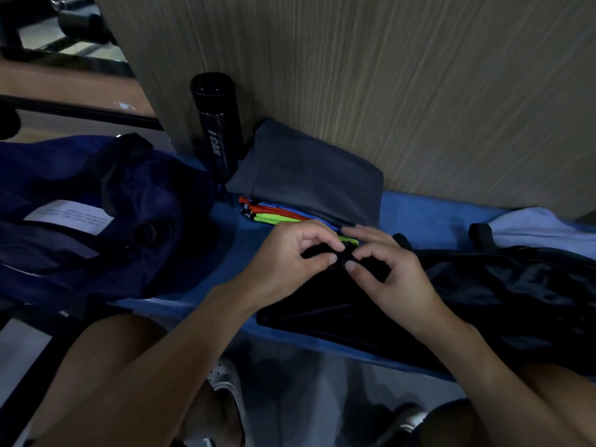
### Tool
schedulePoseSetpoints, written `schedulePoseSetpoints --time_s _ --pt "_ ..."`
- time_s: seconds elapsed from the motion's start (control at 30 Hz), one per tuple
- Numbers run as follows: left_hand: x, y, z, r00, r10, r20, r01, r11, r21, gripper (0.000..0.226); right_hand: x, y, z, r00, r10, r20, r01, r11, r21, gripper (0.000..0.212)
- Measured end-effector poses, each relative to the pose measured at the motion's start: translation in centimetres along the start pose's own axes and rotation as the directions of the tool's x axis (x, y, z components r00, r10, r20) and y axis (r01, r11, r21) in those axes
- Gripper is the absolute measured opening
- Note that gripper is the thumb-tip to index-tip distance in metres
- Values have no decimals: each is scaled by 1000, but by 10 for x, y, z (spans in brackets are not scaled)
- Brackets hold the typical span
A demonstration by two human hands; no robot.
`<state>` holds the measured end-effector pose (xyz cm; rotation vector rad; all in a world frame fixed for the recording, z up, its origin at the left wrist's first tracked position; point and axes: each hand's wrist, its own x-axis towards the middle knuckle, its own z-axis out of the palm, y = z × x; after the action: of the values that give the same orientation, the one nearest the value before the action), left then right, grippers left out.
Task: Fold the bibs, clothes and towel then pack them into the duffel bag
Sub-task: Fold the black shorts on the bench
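A black garment (322, 311) lies on the blue bench (429, 217) in front of me. My left hand (287, 262) and my right hand (387, 272) meet over its far edge, each pinching the black cloth between thumb and forefinger. Behind them is a folded stack: a dark grey garment (309, 175) on top of red, blue and green bibs (274, 214). The navy duffel bag (96, 204) sits slumped at the left, with a white label on it. A white cloth (535, 227) shows at the far right.
A black bottle (217, 124) stands against the wood-grain panel (387, 75) behind the bench. More black fabric with a strap (516, 285) lies at the right. My legs and white shoes are below the bench edge.
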<state>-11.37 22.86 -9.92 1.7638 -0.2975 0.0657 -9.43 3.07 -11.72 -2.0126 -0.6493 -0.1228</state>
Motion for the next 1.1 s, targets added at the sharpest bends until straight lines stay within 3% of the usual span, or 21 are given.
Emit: schedulePoseSetpoints --time_s 0.27,0.37,0.47,0.6,0.67,0.8,1.0,1.1 --pt "3 5 -7 998 -51 -19 52 998 25 33 7 -11 -3 983 59 -175 -42 994 98 14" --pt "4 8 -4 997 -70 18 70 998 4 17 11 -13 -3 982 106 -154 -87 988 124 17" --pt "7 4 1 998 -50 -49 53 996 68 6 11 -13 1 984 98 -150 -81 990 115 27" --pt "12 0 -1 981 -85 -175 99 992 73 16 7 -9 -9 974 59 -218 -78 994 -78 36" --pt "15 -5 -4 964 -99 -248 121 990 75 25 2 -6 -18 969 16 -248 -64 980 -189 30" --pt "16 -10 -6 948 -153 -277 179 981 71 29 -21 1 -26 1000 -21 -4 19 972 -235 19" --pt "12 -2 2 958 -151 -243 179 979 98 18 -38 18 -29 957 172 232 -23 845 -535 49" --pt "11 -2 4 965 -143 -222 172 978 119 21 -44 24 -24 958 116 262 44 843 -536 25"
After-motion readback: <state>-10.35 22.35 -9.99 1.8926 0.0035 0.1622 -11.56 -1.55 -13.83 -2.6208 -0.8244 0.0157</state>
